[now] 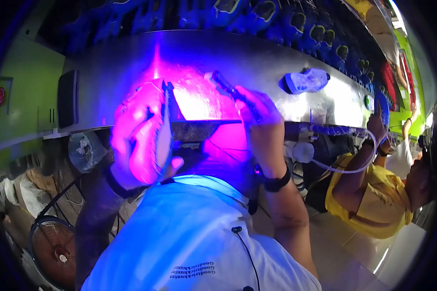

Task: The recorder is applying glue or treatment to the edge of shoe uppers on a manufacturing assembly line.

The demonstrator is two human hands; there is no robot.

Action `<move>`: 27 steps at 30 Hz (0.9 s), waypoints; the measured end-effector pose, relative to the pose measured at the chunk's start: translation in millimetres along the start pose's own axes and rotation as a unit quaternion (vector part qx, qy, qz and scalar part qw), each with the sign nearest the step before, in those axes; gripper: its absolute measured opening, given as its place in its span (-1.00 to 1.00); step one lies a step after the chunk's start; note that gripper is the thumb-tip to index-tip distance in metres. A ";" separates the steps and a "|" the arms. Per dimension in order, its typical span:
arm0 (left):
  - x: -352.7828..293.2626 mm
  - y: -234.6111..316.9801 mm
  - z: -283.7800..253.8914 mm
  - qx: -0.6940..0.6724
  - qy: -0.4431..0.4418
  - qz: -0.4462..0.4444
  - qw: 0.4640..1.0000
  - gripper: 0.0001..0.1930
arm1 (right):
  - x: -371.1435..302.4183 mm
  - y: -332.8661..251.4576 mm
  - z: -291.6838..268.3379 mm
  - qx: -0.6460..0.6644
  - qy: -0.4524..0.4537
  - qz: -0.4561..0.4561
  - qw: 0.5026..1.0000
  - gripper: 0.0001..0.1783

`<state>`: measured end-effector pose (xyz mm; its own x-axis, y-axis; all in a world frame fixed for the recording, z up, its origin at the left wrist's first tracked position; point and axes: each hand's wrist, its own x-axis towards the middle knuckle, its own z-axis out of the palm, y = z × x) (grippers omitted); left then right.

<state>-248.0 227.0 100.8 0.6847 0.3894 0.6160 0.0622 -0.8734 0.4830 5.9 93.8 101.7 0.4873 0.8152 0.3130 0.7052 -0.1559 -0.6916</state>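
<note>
A shoe stands on edge in my left hand, its pale underside turned toward the right and its rim dark and jagged. Magenta light washes over it, so its true colour and some of my fingers are hard to make out. My left thumb shows below the shoe. To the right, my right hand is closed around a slim brush with a dark handle and a pale tip. The brush points up and left, apart from the shoe, over the brightly lit metal worktop.
Rows of dark shoes line the far side. A pale shoe-shaped piece lies right of my brush. A co-worker in yellow works at right, near a clear hose. A fan stands lower left; a green cabinet is beyond.
</note>
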 end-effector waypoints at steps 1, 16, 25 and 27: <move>-11.2 -0.7 0.2 0.019 -0.031 0.004 0.999 -0.08 | -3.8 -3.2 5.5 0.003 -0.006 -0.008 1.000 -0.68; -97.0 -10.2 36.0 0.013 0.023 0.145 0.989 -0.53 | 27.5 -21.0 59.3 0.078 -0.149 0.146 0.975 -0.68; -88.0 -13.7 27.7 0.001 -0.009 0.160 0.987 -0.66 | -3.9 -21.3 51.4 0.217 -0.172 0.251 0.927 -0.63; -93.2 -12.3 27.6 0.012 -0.029 0.152 0.988 -0.70 | -12.8 -25.9 51.8 0.247 -0.183 0.294 0.905 -0.64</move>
<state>-292.5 193.4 20.2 0.7145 0.0910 0.6937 -0.1359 -0.9545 0.2653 -45.3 116.2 81.9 0.4356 0.8168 -0.3782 0.0185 -0.4282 -0.9035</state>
